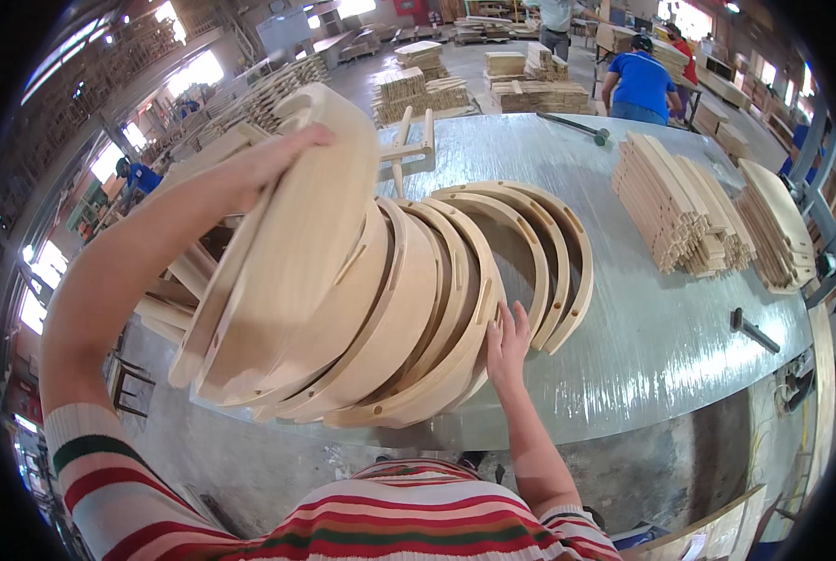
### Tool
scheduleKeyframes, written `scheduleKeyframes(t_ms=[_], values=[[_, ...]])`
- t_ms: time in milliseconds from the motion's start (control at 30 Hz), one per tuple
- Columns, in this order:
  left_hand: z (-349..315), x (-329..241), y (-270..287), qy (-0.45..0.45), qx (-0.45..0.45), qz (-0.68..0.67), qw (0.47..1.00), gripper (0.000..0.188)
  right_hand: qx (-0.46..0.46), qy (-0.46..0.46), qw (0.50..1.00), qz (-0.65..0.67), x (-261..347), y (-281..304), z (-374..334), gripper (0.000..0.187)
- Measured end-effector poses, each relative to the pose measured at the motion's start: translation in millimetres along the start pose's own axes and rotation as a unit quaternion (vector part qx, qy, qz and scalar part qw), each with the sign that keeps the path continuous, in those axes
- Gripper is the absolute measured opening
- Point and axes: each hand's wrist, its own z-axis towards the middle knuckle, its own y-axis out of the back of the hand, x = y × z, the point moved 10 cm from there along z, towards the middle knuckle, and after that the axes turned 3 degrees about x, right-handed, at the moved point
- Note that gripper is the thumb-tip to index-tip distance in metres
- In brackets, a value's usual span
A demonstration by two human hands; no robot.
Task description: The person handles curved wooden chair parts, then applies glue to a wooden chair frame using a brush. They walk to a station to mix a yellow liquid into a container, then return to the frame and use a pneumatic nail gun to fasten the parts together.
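A row of curved pale wooden pieces [409, 271], with slots and holes along their edges, leans across the metal-topped table in front of me. My left hand [282, 164] is closed over the upper edge of the large curved wooden piece [296, 234] at the row's left end. That piece is tilted and rises above the others. My right hand [509, 346] rests with fingers stretched against the outer side of a curved piece near the middle of the row. Just right of it, several thinner curved pieces [568, 243] stand nested together.
Slotted wooden slats [680, 206] are stacked on the right of the shiny table [614, 374], beside curved boards [775, 224]. A dark clamp-like tool [753, 331] lies near the right edge, another [577, 128] at the far edge. A person in blue [640, 84] works beyond.
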Motion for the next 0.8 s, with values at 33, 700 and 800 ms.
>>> scheduleKeyframes(t_ms=[33,700,800], values=[[9.7,4.6,-15.1,0.012,0.028,0.003,1.0,0.062,0.0,0.004,1.0,-0.005,1.8,1.8,0.8,0.044],[-31.1,80.3,-108.4,-0.135,0.013,0.423,0.896,0.086,-0.07,0.065,0.989,0.112,46.0,3.5,57.9,0.044],[31.5,74.1,-86.9,-0.155,-0.031,0.304,0.94,0.088,-0.08,0.057,0.992,0.073,38.3,9.0,48.9,0.043]])
